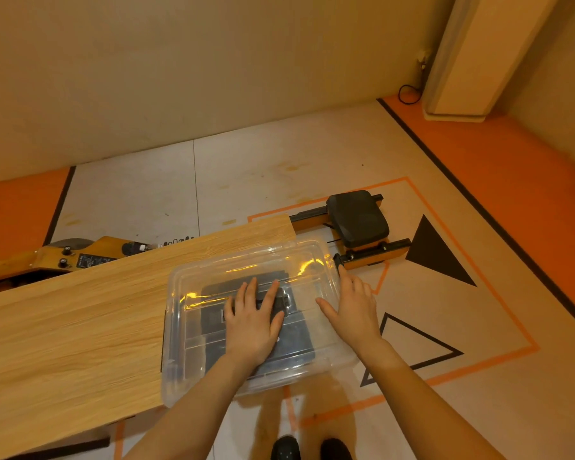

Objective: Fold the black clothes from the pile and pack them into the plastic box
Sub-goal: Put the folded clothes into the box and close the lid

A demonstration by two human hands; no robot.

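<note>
plastic box [180, 327] on table [63, 343] end | left hand [253, 323] flat, pressing folded black clothes [296, 343] inside | right hand [352, 303] open, fingers straight at box's right rim, gripping nothing

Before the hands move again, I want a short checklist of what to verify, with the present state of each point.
1. Black clothes lie inside the plastic box: ok.
2. Clothes lie flat and folded: ok, as far as seen through the clear plastic.
3. Left hand presses flat on the clothes, fingers straight: ok.
4. Right hand steadies the box at its right side, fingers straight: ok.
5. Box rests fully on the wooden table: not ok, its right end overhangs the table edge.
6. More black clothes left to fold: cannot tell, no pile is in view.
</note>
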